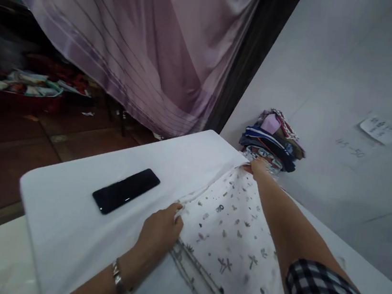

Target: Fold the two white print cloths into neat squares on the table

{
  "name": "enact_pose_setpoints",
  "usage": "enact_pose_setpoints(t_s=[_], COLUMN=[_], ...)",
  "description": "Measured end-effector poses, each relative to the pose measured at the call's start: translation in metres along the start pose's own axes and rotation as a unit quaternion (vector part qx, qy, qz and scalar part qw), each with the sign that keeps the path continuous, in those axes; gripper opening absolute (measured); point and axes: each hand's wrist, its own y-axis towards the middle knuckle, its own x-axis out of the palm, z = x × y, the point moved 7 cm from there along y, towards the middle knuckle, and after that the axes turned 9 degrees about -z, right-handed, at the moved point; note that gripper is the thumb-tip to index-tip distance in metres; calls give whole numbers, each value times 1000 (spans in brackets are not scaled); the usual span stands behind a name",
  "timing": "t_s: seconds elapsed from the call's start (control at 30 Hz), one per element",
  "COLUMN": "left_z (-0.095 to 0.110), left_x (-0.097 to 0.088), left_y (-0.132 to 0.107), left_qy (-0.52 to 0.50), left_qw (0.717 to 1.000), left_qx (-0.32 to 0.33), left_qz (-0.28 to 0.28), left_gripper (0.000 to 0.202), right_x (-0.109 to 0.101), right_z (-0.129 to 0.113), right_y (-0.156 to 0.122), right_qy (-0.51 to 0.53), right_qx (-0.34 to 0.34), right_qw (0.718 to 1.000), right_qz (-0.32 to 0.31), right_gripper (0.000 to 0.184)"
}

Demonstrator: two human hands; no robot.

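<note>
A white cloth with small printed plants and figures point(230, 233) lies in folded layers on the white table. My left hand point(161, 227) pinches its near left corner between thumb and fingers. At the far corner, my right hand point(256, 168) grips the same edge, with its fingertips partly hidden in the fabric. Between the two hands the edge runs fairly straight and is slightly raised. The cloth's lower part runs out of view beneath my right forearm. To the left of my left hand rests a black phone point(125, 191), apart from the cloth.
Folded clothes point(272, 140) are stacked by the wall at the table's far right. A pinkish-purple curtain point(152, 40) hangs behind the white tabletop point(77, 199). On the floor at left stands a red tub point(24, 101) full of packets. A paper note point(380, 130) is on the wall.
</note>
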Motion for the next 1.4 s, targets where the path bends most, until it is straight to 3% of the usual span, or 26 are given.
enact_pose_setpoints(t_s=[0.1,0.2,0.3,0.37,0.5,0.6,0.73,0.83,0.97,1.13,1.4], left_z=[1,1,2,2,2,6,11,11,10,11,15], left_x=[0,2,2,1,-1,-4,-9,-12,-13,-17,-25], left_y=[1,1,1,1,4,7,6,4,6,6,-8], left_qy=[49,76,99,113,132,135,131,139,152,118,-72], left_qw=[999,997,995,993,991,990,990,989,988,992,991], left_qx=[1,-1,1,6,4,4,13,2,-3,-3,-10], left_qz=[-11,-17,-22,-20,-29,-36,-43,-38,-16,40,115], left_gripper=[40,40,41,42,46,48,49,48,46,45,45], right_x=[32,50,49,39,-1,-43,-90,-103,-103,-81,-79], right_z=[9,16,29,45,95,131,200,234,249,241,215], right_y=[0,-12,-42,-78,-194,-307,-441,-502,-534,-535,-522], right_qy=[88,142,161,157,121,3,-49,-86,-101,-116,-236], right_qx=[33,40,35,30,16,-54,22,69,94,59,46], right_qw=[995,988,986,986,991,999,993,983,979,989,962], right_qz=[-24,-36,-37,-43,-48,-6,108,147,152,73,127], right_gripper=[40,50,49,39,21,28,38,44,50,60,59])
